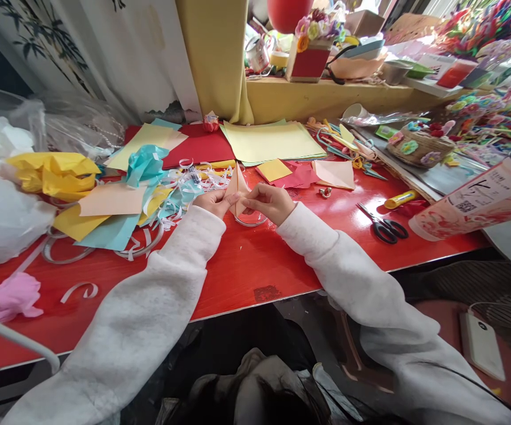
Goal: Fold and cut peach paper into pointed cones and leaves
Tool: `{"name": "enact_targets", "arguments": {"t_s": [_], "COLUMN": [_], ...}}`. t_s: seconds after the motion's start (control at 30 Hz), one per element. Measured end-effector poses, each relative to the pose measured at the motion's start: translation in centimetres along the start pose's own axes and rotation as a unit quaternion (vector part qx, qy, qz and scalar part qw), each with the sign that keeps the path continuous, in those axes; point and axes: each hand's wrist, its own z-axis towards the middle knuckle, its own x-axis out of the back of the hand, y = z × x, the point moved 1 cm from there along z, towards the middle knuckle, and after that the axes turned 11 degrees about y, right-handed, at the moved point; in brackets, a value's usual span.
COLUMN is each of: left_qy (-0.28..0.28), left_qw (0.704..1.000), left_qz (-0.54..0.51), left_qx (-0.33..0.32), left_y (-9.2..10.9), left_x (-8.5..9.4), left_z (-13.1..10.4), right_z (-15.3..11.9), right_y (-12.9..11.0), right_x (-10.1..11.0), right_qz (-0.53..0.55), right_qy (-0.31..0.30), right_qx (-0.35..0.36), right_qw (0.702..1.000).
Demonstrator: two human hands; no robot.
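Over the red table, a folded piece of peach paper (236, 182) points upward between my two hands. My left hand (218, 202) pinches its lower left side, thumb toward the middle. The fingers of my right hand (271, 203) are closed on its lower right side, close to the left thumb. Just below the hands a thin ring (251, 223) rests on the table, partly covered by them. To the right of my right hand lie a red sheet (302, 176) with a small yellow square (274, 170) and a peach sheet (335, 175).
Black-handled scissors (384, 226), a yellow tube (400, 199) and a large pink cup (472, 200) are on the right. Crumpled paper, shredded strips and loose sheets (111, 199) crowd the left. Stacked yellow paper (273, 141) lies at the back.
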Motion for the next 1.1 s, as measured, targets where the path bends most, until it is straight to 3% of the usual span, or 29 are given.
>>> {"name": "enact_targets", "arguments": {"t_s": [0.23,0.43,0.57,0.87,1.1], "left_qy": [0.041,0.048,0.047,0.055,0.089], "left_qw": [0.997,0.998,0.999,0.998,0.996], "left_qz": [0.068,0.045,0.006,0.018,0.015], "left_qx": [-0.027,-0.005,0.017,0.02,-0.02], "left_y": [0.2,0.1,0.2,0.3,-0.3], "left_x": [0.0,-0.1,-0.3,-0.4,-0.5], "left_z": [-0.3,-0.4,-0.6,-0.7,-0.4], "right_z": [0.0,0.2,0.2,-0.1,-0.3], "right_y": [-0.1,0.2,0.3,0.0,0.0], "right_x": [-0.3,-0.8,-1.2,-1.3,-2.2], "right_qz": [0.023,0.147,0.158,0.149,0.171], "right_qy": [0.011,0.08,0.015,0.016,-0.072], "right_qx": [-0.024,-0.132,-0.201,-0.184,-0.256], "right_qw": [0.999,0.977,0.967,0.971,0.949]}}
